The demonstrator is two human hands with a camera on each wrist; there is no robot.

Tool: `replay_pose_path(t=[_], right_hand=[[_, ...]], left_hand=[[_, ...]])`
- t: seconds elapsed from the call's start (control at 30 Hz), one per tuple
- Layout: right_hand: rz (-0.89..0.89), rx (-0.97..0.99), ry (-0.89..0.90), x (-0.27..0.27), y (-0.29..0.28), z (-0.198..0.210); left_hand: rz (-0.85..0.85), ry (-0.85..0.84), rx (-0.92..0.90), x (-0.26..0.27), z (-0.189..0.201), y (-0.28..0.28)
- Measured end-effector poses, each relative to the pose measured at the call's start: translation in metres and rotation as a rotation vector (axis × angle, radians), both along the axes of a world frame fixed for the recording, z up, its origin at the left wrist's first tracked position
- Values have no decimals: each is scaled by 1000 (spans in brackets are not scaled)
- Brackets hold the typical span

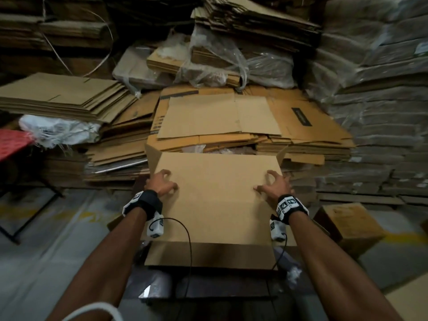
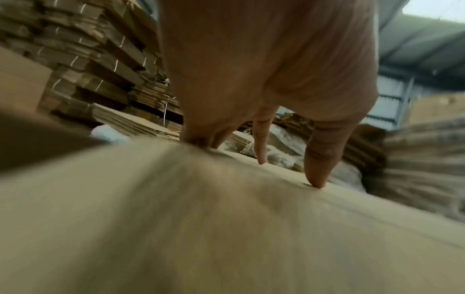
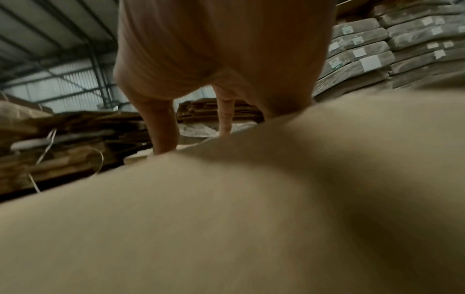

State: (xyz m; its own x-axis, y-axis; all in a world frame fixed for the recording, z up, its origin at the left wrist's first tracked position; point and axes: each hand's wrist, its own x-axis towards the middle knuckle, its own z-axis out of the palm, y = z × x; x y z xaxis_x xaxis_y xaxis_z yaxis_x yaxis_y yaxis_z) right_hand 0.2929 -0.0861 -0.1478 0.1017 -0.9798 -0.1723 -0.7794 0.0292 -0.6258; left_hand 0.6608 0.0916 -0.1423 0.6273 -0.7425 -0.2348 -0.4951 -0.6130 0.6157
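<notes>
Cardboard sheet (image 1: 215, 205): brown, plain, lying flat before the person, short flaps raised at both far corners; stack of flattened cartons (image 1: 231, 117) just behind.
Left hand (image 1: 162, 184): at the sheet's left edge, fingers arched and spread, fingertips (image 2: 318, 183) pressing the surface; nothing clasped.
Right hand (image 1: 274, 187): at the right edge, same arched pose, tips touching the board.
Floor: closed carton (image 1: 347, 221), right.

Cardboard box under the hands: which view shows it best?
Head view: the cardboard box shows nearly whole, with its top panel, raised side flaps, and the left hand and right hand pressing on it. Both wrist views show only a blurred stretch of its surface under the fingertips.
</notes>
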Motion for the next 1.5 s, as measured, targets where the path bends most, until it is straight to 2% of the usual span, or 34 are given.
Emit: replay_pose_path(t=[0.07,0.17,0.27,0.37,0.5,0.57,0.63,0.87,1.1,1.23,1.37,1.5], right_hand=[[59,-15,101,-1,6,-14],[124,-21,192,2,15,-35],[132,-63,196,9,22,-39],[145,-108,239,10,25,-34],[171,-149,276,5,27,-35],[193,-179,294,5,31,-37],[208,-195,283,6,38,-40],[287,-194,308,6,67,-50],[360,-152,478,3,121,-51],[387,-84,404,13,132,-61],[424,-32,257,22,136,-71],[493,-20,222,32,147,-79]], left_hand=[[-61,-141,105,-7,-19,4],[-160,-358,92,-26,-34,9],[-431,-423,29,-51,-40,13],[-696,-560,71,-79,-40,17],[-893,-812,199,-101,-58,22],[-980,-945,189,-108,-68,28],[-1045,-1004,161,-111,-75,35],[-1025,-958,103,-96,-73,48],[-973,-879,167,-70,-79,74],[-911,-878,224,-69,-79,82],[-869,-884,311,-58,-77,92],[-839,-912,357,-40,-84,110]])
